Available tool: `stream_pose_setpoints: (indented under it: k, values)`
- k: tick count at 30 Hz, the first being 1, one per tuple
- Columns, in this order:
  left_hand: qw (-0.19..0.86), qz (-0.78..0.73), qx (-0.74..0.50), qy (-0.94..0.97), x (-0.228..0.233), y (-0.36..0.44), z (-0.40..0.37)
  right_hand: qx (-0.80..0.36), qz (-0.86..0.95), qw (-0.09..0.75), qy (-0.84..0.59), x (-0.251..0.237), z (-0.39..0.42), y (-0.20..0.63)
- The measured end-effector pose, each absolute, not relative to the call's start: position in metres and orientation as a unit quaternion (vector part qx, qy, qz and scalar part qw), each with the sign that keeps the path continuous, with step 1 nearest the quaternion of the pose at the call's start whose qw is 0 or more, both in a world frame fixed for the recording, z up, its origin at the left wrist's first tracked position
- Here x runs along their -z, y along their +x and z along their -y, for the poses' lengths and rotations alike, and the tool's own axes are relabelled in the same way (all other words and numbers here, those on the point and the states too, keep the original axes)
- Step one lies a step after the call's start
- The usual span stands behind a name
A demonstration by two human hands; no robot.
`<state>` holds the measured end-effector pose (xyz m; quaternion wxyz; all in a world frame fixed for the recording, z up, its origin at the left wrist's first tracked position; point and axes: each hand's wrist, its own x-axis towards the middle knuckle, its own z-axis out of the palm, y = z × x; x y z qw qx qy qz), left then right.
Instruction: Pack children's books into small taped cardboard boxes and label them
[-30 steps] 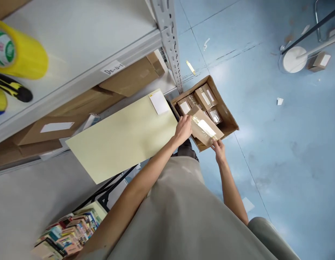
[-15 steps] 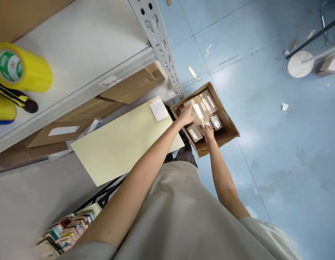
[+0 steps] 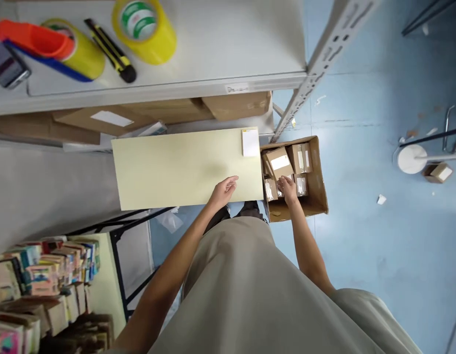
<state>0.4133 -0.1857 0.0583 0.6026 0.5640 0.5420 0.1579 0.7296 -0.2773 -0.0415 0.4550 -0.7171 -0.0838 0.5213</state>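
My left hand hovers over the pale yellow tabletop, its fingers loosely extended with nothing in them. My right hand is inside an open cardboard carton at the table's right end. Its curled fingers grip the near edge of a small brown box with a white label, which lies askew on top of the others. Several more small taped boxes sit in the carton around it. The fingertips of my right hand are partly hidden against the box.
A white label stack lies at the table's right end. Above, a grey shelf holds yellow tape, a box cutter and an orange-handled tape dispenser. Its perforated post rises near the carton. Books stand lower left.
My left hand has left the carton and moved left over the table. My right hand stays in the carton at the labelled box. The view has turned, showing more of the shelf and books.
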Motion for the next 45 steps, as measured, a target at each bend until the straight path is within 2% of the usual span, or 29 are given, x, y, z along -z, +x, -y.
stream_pose_setpoints:
  k: [7, 12, 16, 24, 31, 40, 45]
  values:
    - [0.591, -0.562, -0.314, 0.485, -0.079, 0.34, 0.226, -0.548, 0.323, 0.413, -0.651, -0.054, 0.221, 0.638]
    - [0.543, -0.572, -0.414, 0.454, -0.1, 0.263, 0.247, -0.545, 0.475, 0.365, -0.587, -0.115, 0.185, 0.513]
    - [0.467, -0.608, -0.483, 0.423, -0.115, 0.175, 0.27, -0.538, 0.568, 0.319, -0.535, -0.139, 0.175, 0.399]
    - [0.317, -0.711, -0.571, 0.26, -0.123, 0.001, 0.355, -0.557, 0.705, 0.193, -0.394, -0.145, 0.195, 0.173]
    - [0.233, -0.746, -0.617, 0.092, -0.107, -0.094, 0.422, -0.587, 0.757, 0.084, -0.274, -0.144, 0.201, 0.018]
    - [0.137, -0.784, -0.605, -0.008, -0.114, -0.196, 0.443, -0.614, 0.771, 0.0, -0.167, -0.119, 0.19, -0.16]
    - [0.108, -0.797, -0.593, -0.051, -0.108, -0.244, 0.435, -0.605, 0.788, 0.0, -0.116, -0.098, 0.18, -0.258]
